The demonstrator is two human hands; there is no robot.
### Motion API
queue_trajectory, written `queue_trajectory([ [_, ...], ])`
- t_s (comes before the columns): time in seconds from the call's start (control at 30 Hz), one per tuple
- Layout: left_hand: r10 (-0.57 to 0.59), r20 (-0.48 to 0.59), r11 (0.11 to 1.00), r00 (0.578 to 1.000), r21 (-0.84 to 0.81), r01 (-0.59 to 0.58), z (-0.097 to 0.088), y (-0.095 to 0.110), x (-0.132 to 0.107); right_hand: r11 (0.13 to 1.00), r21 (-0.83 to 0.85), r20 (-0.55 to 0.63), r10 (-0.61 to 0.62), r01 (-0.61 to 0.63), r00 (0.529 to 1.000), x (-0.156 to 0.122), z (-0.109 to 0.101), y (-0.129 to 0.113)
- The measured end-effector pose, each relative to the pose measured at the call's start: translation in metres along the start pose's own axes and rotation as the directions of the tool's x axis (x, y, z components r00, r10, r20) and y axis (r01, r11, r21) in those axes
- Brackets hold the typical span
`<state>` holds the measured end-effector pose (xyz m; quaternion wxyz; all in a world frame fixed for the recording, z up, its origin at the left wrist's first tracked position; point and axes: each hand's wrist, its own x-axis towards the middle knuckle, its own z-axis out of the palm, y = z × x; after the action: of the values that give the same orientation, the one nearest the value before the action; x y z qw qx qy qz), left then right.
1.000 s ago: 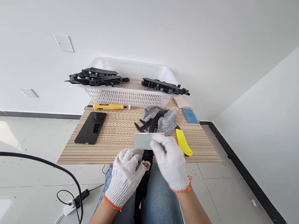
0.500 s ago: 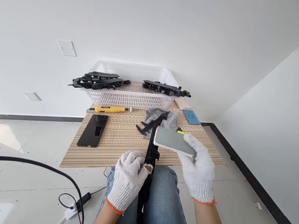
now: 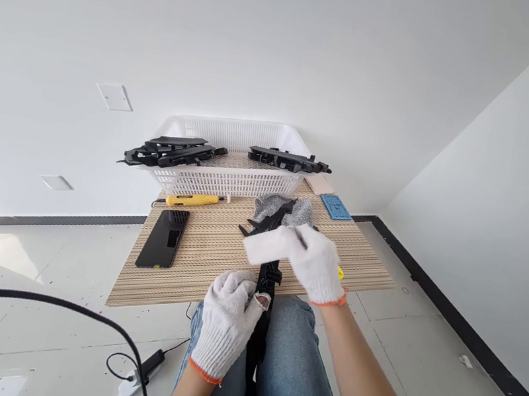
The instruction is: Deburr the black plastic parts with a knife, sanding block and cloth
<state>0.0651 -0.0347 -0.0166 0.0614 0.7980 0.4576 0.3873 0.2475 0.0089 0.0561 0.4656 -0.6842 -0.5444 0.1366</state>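
The long black plastic part (image 3: 268, 279) stands on edge between the knees, its top leaning over the near edge of the striped wooden table (image 3: 216, 250), which sits against a white wall on a tiled floor. The left hand (image 3: 227, 323) — gloved, fingers closed — grips its lower section. The right hand (image 3: 314, 263) holds a pale flat block (image 3: 264, 246) across its upper end.

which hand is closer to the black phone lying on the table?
Left. The left hand grips the long black plastic part just off the table's near edge, right of the black phone. The right hand is farther right, over the table, holding a pale flat block.
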Motion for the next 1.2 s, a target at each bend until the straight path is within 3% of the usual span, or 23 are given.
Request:
queue_trajectory([
  [0.1, -0.005, 0.003, 1.000, 1.000, 0.001, 0.005, 0.000, 0.000, 0.000, 0.993, 0.030, -0.084, 0.114, -0.112, 0.990, -0.002, 0.000, 0.005],
  [0.2, -0.006, 0.003, 1.000, 1.000, 0.002, 0.006, 0.000, 0.000, 0.000, 0.996, 0.011, -0.025, 0.091, -0.090, 0.996, 0.001, -0.005, 0.006],
  [0.27, -0.007, 0.001, 1.000, 1.000, -0.004, 0.007, 0.001, 0.000, -0.001, 0.994, 0.032, -0.056, 0.104, -0.102, 0.993, 0.003, -0.008, 0.003],
  [0.4, 0.000, -0.007, 1.000, 1.000, 0.001, 0.000, 0.002, -0.001, 0.000, 0.999, 0.027, 0.149, 0.020, -0.024, 0.989, 0.003, -0.006, -0.004],
  [0.43, 0.003, -0.006, 1.000, 1.000, 0.004, -0.003, 0.002, -0.001, 0.000, 0.999, 0.031, 0.144, 0.038, -0.043, 0.989, 0.002, -0.004, -0.004],
  [0.53, 0.012, 0.001, 1.000, 1.000, 0.005, -0.012, 0.001, 0.000, 0.001, 0.983, 0.091, 0.000, 0.161, -0.161, 0.987, -0.003, 0.004, -0.001],
  [0.67, 0.004, 0.003, 1.000, 1.000, 0.017, -0.004, -0.001, 0.001, 0.001, 0.994, 0.078, 0.057, 0.078, -0.082, 0.995, -0.006, 0.007, 0.010],
  [0.77, -0.005, 0.012, 1.000, 1.000, 0.010, 0.005, -0.002, 0.001, 0.001, 0.969, 0.198, -0.133, 0.177, -0.149, 0.975, -0.007, 0.001, 0.020],
  [0.83, -0.003, 0.010, 1.000, 1.000, 0.012, 0.003, -0.003, 0.001, 0.000, 0.951, 0.256, -0.150, 0.215, -0.172, 0.965, -0.011, -0.002, 0.024],
  [0.97, 0.023, -0.003, 0.999, 1.000, 0.042, -0.023, -0.003, 0.001, 0.000, 0.980, 0.179, 0.154, 0.064, -0.092, 0.986, -0.020, -0.005, 0.022],
  [1.1, 0.020, 0.003, 0.997, 1.000, 0.068, -0.020, -0.002, 0.000, 0.000, 0.988, 0.154, 0.455, -0.050, -0.023, 0.889, -0.022, -0.015, 0.017],
  [1.2, 0.013, -0.018, 0.997, 1.000, 0.071, -0.012, 0.000, -0.001, -0.002, 0.971, 0.215, 0.600, -0.045, -0.106, 0.798, -0.020, -0.029, 0.015],
])
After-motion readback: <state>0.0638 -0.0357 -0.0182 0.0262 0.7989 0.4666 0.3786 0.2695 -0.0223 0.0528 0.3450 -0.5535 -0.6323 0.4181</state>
